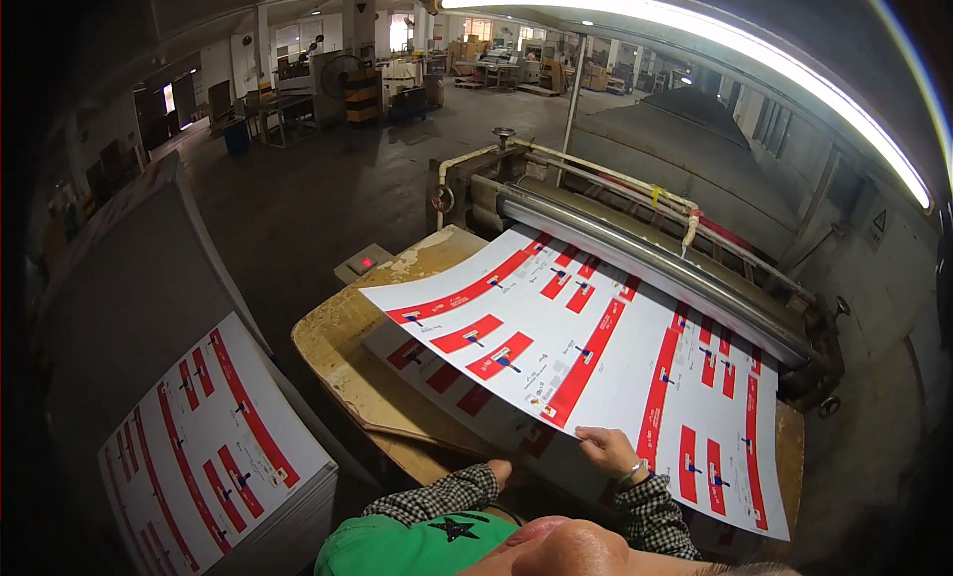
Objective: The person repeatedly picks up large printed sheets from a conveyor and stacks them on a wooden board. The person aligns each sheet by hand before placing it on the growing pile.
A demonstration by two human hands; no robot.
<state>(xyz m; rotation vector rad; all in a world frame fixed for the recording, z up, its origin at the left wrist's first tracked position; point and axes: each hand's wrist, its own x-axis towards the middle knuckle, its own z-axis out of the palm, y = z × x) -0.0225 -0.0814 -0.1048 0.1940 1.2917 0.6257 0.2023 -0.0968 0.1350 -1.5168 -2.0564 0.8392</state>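
A large white printed sheet (629, 368) with red bands and blue marks slopes up to a long metal roller (645, 273), its far edge at the roller. My right hand (608, 449) grips the sheet's near edge between thumb and fingers, and a bracelet shows at that wrist. Beneath it lies another printed sheet (429, 376), partly covered, on a worn wooden board (333, 336). My left hand (500, 471) is low near the board's front edge, just left of the lifted sheet. Only a little of it shows past the checked sleeve, so its fingers are hidden.
On my left stands a tall stack of similar printed sheets (204, 452), beside a grey panel (149, 249). A small box with a red light (367, 262) sits at the board's far left corner. Handwheels (444, 199) and a pale pipe (615, 184) flank the roller.
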